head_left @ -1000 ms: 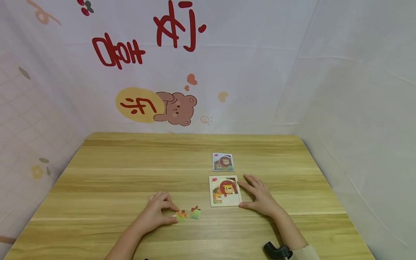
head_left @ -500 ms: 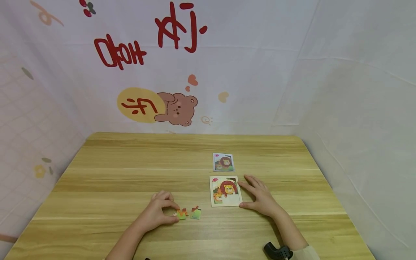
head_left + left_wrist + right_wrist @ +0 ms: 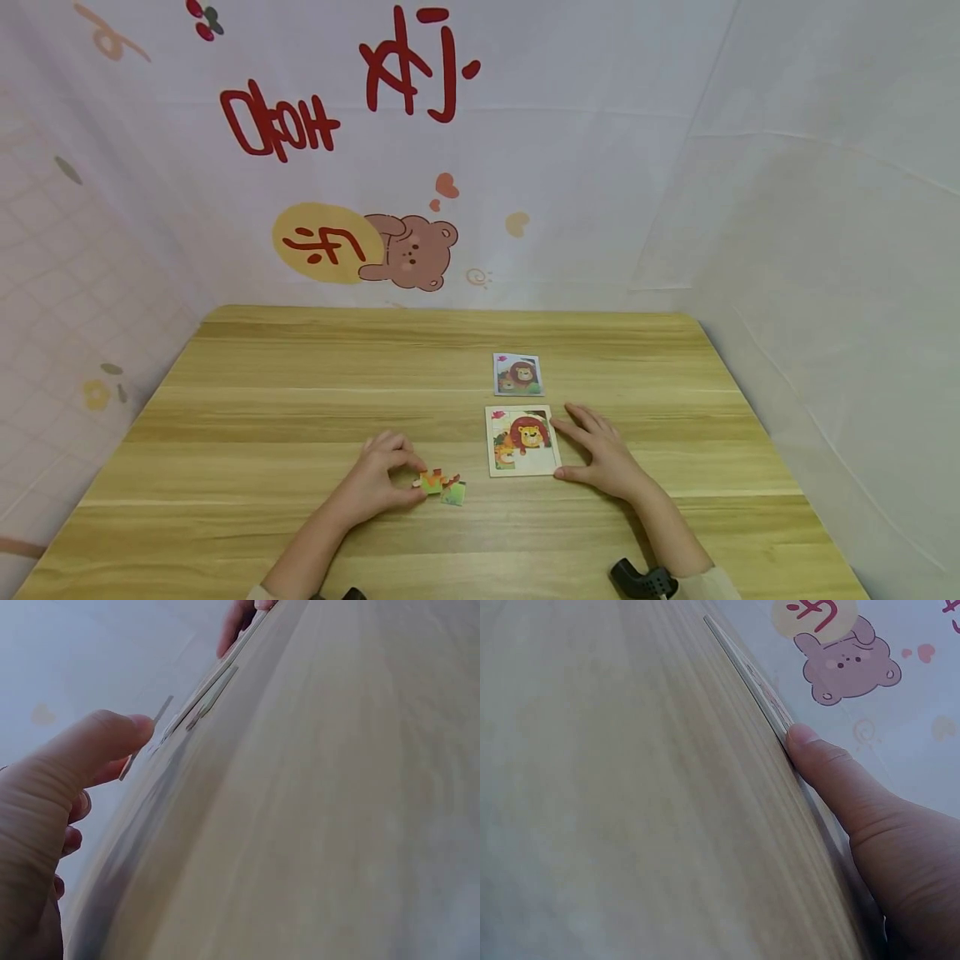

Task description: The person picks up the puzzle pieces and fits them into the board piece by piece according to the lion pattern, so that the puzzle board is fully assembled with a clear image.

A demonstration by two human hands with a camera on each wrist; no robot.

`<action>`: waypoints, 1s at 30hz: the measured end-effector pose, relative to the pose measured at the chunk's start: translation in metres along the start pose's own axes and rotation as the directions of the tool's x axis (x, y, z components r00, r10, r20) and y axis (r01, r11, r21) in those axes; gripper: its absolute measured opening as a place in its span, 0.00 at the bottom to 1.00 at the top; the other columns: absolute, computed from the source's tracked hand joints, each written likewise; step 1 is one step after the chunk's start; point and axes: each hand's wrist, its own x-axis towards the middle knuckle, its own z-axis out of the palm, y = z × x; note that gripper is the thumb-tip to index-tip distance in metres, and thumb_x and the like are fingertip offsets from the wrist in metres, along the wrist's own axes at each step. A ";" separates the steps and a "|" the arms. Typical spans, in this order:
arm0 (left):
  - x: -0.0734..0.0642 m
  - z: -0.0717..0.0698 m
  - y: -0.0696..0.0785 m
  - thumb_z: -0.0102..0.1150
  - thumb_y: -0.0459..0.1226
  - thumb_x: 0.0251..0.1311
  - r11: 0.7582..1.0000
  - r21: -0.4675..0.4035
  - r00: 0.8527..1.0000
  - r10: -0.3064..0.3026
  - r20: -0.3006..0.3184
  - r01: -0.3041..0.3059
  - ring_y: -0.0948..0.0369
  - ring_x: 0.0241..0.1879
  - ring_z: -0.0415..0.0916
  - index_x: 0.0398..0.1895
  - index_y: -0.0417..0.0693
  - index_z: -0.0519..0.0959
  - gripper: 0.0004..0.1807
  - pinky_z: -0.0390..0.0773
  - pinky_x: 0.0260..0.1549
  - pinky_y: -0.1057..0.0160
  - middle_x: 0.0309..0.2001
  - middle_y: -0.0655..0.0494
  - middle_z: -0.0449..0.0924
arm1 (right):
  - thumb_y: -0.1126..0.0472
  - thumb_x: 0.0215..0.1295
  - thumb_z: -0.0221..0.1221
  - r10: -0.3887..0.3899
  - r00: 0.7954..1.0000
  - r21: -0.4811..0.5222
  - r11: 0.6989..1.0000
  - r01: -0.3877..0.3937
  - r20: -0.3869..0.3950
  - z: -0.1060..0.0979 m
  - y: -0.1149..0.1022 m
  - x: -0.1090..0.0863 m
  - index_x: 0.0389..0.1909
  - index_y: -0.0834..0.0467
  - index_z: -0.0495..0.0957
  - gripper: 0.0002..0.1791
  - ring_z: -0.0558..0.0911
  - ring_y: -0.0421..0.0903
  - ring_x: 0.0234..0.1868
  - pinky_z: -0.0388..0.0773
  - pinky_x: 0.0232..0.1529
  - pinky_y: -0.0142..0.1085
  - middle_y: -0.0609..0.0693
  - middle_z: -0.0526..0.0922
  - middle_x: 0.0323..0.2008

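Note:
Between thumb and fingers, my left hand [image 3: 378, 483] pinches an orange-and-green jigsaw puzzle piece [image 3: 431, 482]. In the left wrist view that held piece [image 3: 163, 710] is tilted and appears raised off the table. A second jigsaw piece [image 3: 453, 494], green with a red-brown top, lies flat just right of it. Further right is a square puzzle board [image 3: 536, 461] with a lion picture and a bare area at its lower right. Beside its right edge rests my right hand [image 3: 603, 457], fingers spread, the thumb touching the board's near corner.
Behind the board lies a small picture card [image 3: 517, 375] with the same lion scene. The wooden table [image 3: 300, 358] meets printed white cloth walls [image 3: 585, 167] at the back and sides. A black wrist device [image 3: 642, 579] sits by the right forearm.
My left hand has moved right and slightly away from me, carrying the pinched puzzle piece up to the second piece. The right hand and the board keep their places.

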 end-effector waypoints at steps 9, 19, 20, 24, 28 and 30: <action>0.019 0.015 0.007 0.80 0.40 0.36 0.998 -0.016 0.998 0.057 -0.018 -0.057 0.65 0.39 0.62 0.31 0.56 0.85 0.15 0.55 0.43 0.55 0.31 0.63 0.70 | 0.35 0.49 0.66 -0.004 1.000 -0.003 1.000 0.004 0.003 0.000 0.000 0.000 0.68 0.49 0.68 0.45 0.52 0.60 0.70 0.46 0.61 0.63 0.57 0.57 0.71; 0.041 0.036 0.015 0.78 0.41 0.37 0.994 0.001 0.994 0.107 -0.018 -0.107 0.65 0.38 0.61 0.30 0.55 0.85 0.13 0.56 0.42 0.56 0.30 0.61 0.70 | 0.35 0.50 0.66 0.001 1.000 -0.002 1.000 -0.001 0.012 -0.001 0.000 0.000 0.68 0.49 0.67 0.45 0.51 0.59 0.71 0.45 0.60 0.63 0.57 0.56 0.71; 0.043 0.037 0.016 0.78 0.42 0.38 0.994 0.001 0.994 0.109 -0.014 -0.109 0.65 0.38 0.61 0.30 0.55 0.85 0.13 0.56 0.42 0.56 0.31 0.61 0.70 | 0.35 0.50 0.66 -0.002 1.000 -0.002 1.000 0.002 0.009 -0.001 0.000 0.000 0.68 0.49 0.68 0.45 0.51 0.60 0.71 0.45 0.60 0.64 0.57 0.56 0.71; 0.051 0.044 0.021 0.78 0.43 0.38 0.994 0.018 0.994 0.110 0.002 -0.110 0.66 0.37 0.60 0.30 0.55 0.85 0.13 0.56 0.40 0.57 0.30 0.62 0.69 | 0.36 0.49 0.67 -0.011 1.000 -0.007 1.000 0.011 0.002 0.000 0.000 0.000 0.68 0.50 0.68 0.45 0.52 0.60 0.70 0.46 0.60 0.64 0.58 0.57 0.71; 0.058 0.050 0.026 0.77 0.44 0.38 0.994 0.040 0.994 0.104 0.016 -0.104 0.66 0.38 0.60 0.30 0.55 0.86 0.13 0.57 0.40 0.58 0.30 0.62 0.69 | 0.35 0.50 0.66 -0.009 1.000 -0.010 1.000 0.009 0.005 -0.001 0.000 0.000 0.68 0.49 0.68 0.45 0.51 0.60 0.70 0.46 0.60 0.64 0.58 0.56 0.71; 0.061 0.052 0.029 0.77 0.44 0.38 0.992 0.053 0.994 0.110 0.018 -0.111 0.66 0.37 0.60 0.30 0.55 0.86 0.13 0.57 0.39 0.58 0.30 0.61 0.70 | 0.35 0.50 0.66 -0.007 1.000 -0.010 1.000 0.007 0.007 -0.001 0.000 0.000 0.68 0.49 0.68 0.45 0.51 0.60 0.70 0.46 0.60 0.64 0.57 0.56 0.71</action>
